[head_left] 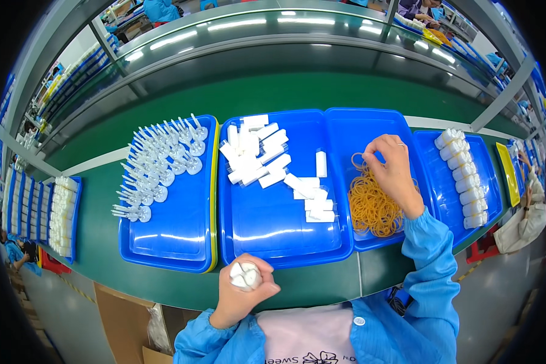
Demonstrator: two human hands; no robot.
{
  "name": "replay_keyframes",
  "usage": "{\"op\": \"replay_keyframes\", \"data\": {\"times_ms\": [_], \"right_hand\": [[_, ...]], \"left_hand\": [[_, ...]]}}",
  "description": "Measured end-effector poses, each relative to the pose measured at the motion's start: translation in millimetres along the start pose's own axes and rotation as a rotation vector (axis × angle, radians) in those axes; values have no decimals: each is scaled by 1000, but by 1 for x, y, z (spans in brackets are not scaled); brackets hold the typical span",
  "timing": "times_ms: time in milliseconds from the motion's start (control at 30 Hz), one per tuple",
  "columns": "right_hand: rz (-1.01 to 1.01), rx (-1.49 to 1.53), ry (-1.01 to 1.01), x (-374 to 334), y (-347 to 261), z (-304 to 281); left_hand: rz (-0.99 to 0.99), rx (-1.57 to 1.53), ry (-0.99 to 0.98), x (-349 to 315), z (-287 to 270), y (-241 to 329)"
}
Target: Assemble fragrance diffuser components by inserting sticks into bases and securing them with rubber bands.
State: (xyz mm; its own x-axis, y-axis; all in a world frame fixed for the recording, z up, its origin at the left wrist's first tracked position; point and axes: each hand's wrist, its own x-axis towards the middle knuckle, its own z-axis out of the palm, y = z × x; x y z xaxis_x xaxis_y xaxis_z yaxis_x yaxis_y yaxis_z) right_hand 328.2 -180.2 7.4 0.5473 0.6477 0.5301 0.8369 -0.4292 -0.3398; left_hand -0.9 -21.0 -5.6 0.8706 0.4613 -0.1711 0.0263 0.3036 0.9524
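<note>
steadily does it: a two-handed job, one grip at a time

a left hand point(239, 300) is wrapped around a bundle of slim white pieces point(245, 276), ends facing up, at the near edge of a wide blue plastic tray point(279, 242) that holds loose white rectangular blocks point(246, 161). a right hand point(393, 167) bends over a heap of tan rubber bands point(376, 209) in a narrower blue plastic tray point(361, 124), thumb and fingertips apparently pinching a single tan loop point(353, 160) at the heap's far left; whether it is free of its neighbours cannot be told.

good form, it seems, calls for a left grip snug enough to stop any piece from slipping yet light enough not to crush it, with the upper ends level and bare so that a band has room to pass. the right hand likely does best to lift one loop only, shaking off tangles and spreading it wide; a lopsided wrap could let a piece slide out. farther right, a row of white bundles point(464, 176) lies neatly lined up, a handy pattern for evenness.
</note>
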Motion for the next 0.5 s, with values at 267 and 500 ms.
{"op": "replay_keyframes", "data": {"times_ms": [267,500], "right_hand": [[-375,386,-289,-36,-146,-26],[-570,677,-276,-81,-200,-33]], "left_hand": [[292,464,-84,18,35,5],[476,774,-106,24,39,20]]}}
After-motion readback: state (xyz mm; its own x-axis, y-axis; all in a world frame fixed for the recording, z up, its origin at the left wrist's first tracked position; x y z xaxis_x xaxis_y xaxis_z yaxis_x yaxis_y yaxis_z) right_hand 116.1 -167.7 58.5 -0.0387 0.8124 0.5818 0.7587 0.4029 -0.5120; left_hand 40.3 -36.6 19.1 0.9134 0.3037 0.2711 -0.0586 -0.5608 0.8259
